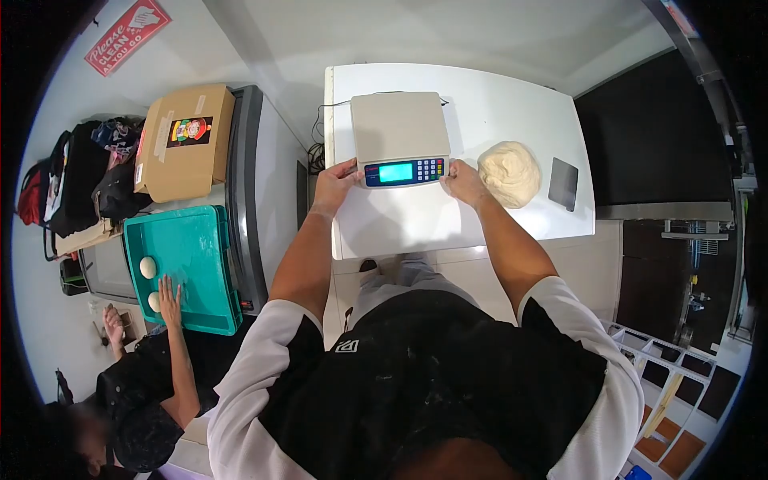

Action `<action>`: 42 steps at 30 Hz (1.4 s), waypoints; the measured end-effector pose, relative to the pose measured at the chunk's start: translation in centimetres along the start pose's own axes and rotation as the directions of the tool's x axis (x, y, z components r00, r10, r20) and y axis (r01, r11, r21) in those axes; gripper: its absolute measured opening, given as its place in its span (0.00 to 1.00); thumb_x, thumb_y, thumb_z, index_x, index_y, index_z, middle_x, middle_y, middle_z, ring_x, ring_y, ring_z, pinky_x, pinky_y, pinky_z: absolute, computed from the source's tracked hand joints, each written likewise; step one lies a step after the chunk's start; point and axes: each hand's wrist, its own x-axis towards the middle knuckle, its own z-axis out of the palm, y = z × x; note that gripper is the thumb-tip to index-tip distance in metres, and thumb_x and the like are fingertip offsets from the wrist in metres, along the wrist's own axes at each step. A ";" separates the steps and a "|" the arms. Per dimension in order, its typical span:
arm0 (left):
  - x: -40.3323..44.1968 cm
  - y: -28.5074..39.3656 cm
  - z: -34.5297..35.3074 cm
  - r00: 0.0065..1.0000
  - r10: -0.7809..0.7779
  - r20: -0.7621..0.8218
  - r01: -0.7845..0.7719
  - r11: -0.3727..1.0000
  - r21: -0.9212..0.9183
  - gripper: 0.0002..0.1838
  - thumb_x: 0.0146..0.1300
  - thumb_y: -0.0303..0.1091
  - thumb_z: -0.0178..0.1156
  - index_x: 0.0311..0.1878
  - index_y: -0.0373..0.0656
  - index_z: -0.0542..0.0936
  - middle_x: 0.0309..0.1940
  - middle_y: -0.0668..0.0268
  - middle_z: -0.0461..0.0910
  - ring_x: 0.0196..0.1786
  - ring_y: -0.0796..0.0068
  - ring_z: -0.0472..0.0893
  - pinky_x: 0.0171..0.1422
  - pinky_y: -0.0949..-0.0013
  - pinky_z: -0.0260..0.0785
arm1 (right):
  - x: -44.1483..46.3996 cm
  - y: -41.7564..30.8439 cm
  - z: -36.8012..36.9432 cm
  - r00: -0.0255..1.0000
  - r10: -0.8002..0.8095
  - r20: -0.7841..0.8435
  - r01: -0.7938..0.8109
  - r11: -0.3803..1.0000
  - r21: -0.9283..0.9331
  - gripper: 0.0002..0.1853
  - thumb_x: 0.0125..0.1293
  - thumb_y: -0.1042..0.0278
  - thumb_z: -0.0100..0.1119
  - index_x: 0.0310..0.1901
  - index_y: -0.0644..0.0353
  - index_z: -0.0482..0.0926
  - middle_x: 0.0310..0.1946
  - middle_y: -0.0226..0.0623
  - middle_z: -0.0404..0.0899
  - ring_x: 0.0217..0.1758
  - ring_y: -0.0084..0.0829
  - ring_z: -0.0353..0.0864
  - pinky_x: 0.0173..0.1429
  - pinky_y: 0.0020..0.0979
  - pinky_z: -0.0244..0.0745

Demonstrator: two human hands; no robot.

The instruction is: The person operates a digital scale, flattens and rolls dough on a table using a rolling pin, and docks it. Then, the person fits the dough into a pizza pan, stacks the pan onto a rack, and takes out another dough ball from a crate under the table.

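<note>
A black shirt (432, 376) is filling the head view's near side. Beyond it, the left hand (334, 187) and right hand (467, 182) are holding a scale (400, 128) by its front corners, fingers curled in. It is sitting near the left edge of a white table (500, 100), surface stretching between it and the front edge. Dough (510, 174) is resting just beside the right hand; a grey plate (563, 184) is lying near the right edge.

Red wall sign (128, 35) reads "Please CLEAN AS YOU GO"; scale display (395, 173) is illegible.
</note>
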 end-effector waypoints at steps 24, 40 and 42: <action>0.3 -0.4 0.0 0.999 -0.048 0.009 0.048 0.998 0.048 0.23 0.65 0.23 0.71 0.63 0.34 0.85 0.48 0.60 0.91 0.46 0.75 0.86 0.56 0.76 0.77 | -0.4 -4.0 1.0 0.984 0.170 0.062 -0.176 0.976 0.127 0.13 0.74 0.61 0.65 0.45 0.64 0.80 0.32 0.40 0.81 0.28 0.33 0.80 0.28 0.30 0.80; 0.6 -0.8 8.1 0.948 0.149 -0.280 -0.187 0.976 -0.115 0.30 0.73 0.33 0.66 0.75 0.37 0.73 0.66 0.51 0.80 0.59 0.65 0.82 0.65 0.66 0.75 | 12.3 -0.2 -5.4 0.907 -0.050 -0.418 0.216 0.907 0.361 0.16 0.76 0.64 0.53 0.55 0.60 0.86 0.42 0.34 0.87 0.45 0.30 0.82 0.56 0.29 0.76; -0.1 1.3 9.5 0.919 0.162 -0.358 -0.233 0.959 -0.164 0.32 0.74 0.33 0.65 0.78 0.34 0.69 0.71 0.52 0.76 0.65 0.62 0.80 0.67 0.66 0.73 | 12.6 0.6 -4.7 0.950 -0.096 -0.297 0.200 0.918 0.342 0.15 0.76 0.62 0.54 0.53 0.58 0.87 0.44 0.35 0.88 0.47 0.33 0.83 0.58 0.30 0.75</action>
